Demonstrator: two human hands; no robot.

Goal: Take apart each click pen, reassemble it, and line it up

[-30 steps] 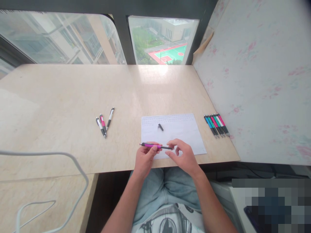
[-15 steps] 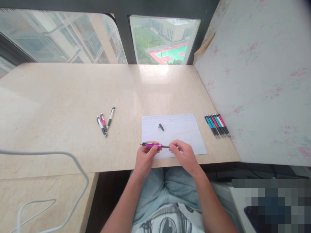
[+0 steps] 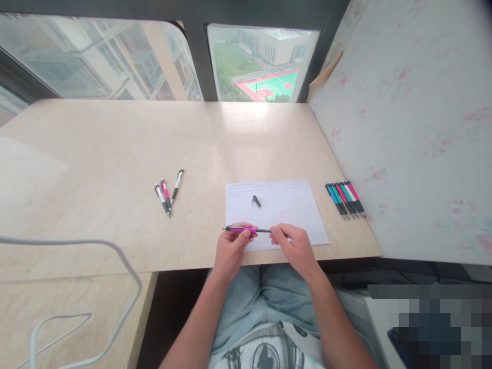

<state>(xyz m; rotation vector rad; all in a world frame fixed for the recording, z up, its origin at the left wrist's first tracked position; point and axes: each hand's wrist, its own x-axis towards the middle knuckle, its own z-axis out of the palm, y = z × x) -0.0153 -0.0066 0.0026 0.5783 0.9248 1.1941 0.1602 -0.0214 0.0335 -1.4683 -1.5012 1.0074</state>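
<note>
A pink and black pen (image 3: 240, 229) lies level in front of me, over the near edge of a white sheet of paper (image 3: 288, 210). My left hand (image 3: 230, 251) grips the pen's pink barrel with curled fingers. My right hand (image 3: 294, 246) pinches the thin dark end of the same pen between thumb and fingertips. A small black pen part (image 3: 256, 201) rests on the paper beyond the hands.
Three pens (image 3: 168, 190) lie loose on the beige table (image 3: 115, 154) to the left. Several coloured pens (image 3: 346, 198) sit in a row at the right, beside a flowered wall panel (image 3: 415, 128). A white cable (image 3: 77, 287) loops at the near left. Windows are behind.
My right hand's fingers, spread a second ago, have closed onto the pen's thin end. The pen has shifted slightly farther from me.
</note>
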